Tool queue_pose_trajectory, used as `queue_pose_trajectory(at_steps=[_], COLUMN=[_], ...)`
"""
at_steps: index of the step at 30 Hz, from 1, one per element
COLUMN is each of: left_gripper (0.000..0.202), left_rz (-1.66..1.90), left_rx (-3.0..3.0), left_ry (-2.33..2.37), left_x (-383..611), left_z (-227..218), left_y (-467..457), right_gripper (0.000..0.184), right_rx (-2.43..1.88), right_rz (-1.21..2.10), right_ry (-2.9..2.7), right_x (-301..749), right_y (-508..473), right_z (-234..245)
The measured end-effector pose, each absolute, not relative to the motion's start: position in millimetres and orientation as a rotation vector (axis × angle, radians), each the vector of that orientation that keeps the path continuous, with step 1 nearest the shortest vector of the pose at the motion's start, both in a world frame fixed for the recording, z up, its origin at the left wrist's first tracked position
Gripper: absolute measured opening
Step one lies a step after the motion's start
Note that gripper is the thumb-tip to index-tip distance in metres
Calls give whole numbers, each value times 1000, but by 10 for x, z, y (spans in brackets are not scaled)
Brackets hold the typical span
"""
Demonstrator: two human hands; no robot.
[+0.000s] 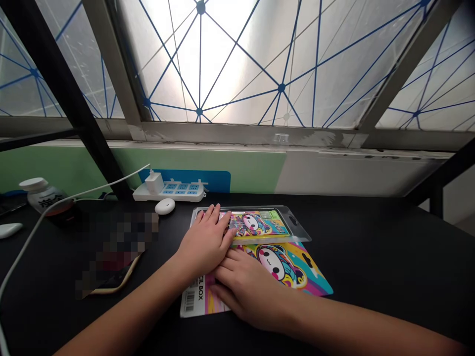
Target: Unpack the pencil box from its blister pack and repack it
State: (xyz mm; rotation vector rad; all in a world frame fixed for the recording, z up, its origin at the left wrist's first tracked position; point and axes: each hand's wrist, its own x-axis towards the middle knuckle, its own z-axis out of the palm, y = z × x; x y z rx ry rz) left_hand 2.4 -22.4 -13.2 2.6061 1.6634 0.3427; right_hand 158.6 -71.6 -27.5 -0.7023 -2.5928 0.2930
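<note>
A colourful card (317, 274) with a cartoon character, a barcode and the words "PENCIL BOX" partly readable lies on the black table. Over its far part rests a clear plastic blister shell (299, 230) with a bright cartoon-printed pencil box (274, 225) inside. My left hand (210, 235) lies flat on the left part of the shell, fingers stretched forward and a little apart. Nearer to me, my right hand (248, 284) rests palm down on the card, fingers extended to the left, their tips close to my left wrist and partly hidden.
A white power strip (174, 192) with a plugged-in charger (154, 183) stands by the wall, near a white earbud case (165, 206). At left are a blurred-out object (118, 257), a white-lidded jar (46, 195) and a long white cable (48, 210). Black metal bars (70, 94) slant on both sides.
</note>
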Motion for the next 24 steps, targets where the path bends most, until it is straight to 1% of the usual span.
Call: queue_pose_trajectory(at_steps=[2,4,7,9,10,12,14,17,19,24], left_gripper=[60,62,63,64,66,70,74,77,77,78], left_rz=[381,431,455,426,400,340,297,292,296,315], left_rx=[2585,2574,2591,2603,2597,2564,2527,2505,2495,2468], left_ry=[1669,1657,1643,1664,1679,1697,1693,1689,1694,1686], left_x=[19,7,-18,-37,-47,-66,-80,-86,-85,-92], left_z=[-133,-129,-100,-71,-59,-46,-49,-65,-68,-56], left_y=[-230,-235,-249,-256,-256,-247,-230,-203,-194,-204], right_gripper=[22,26,28,26,28,45,62,77,79,75], right_rx=[-624,-637,-948,-1241,-1352,-1467,-1495,-1511,-1532,-1510], right_rz=[101,-65,-187,-97,-9,188,392,568,581,548], right_ry=[-2546,-2486,-2395,-2485,-2530,-2577,-2609,-2630,-2608,-2531], right_x=[1638,1753,2057,2311,2434,2644,2778,2842,2833,2807], right_y=[-669,-562,-285,-57,51,228,329,365,355,345], right_z=[-248,-155,34,130,162,199,219,232,224,186])
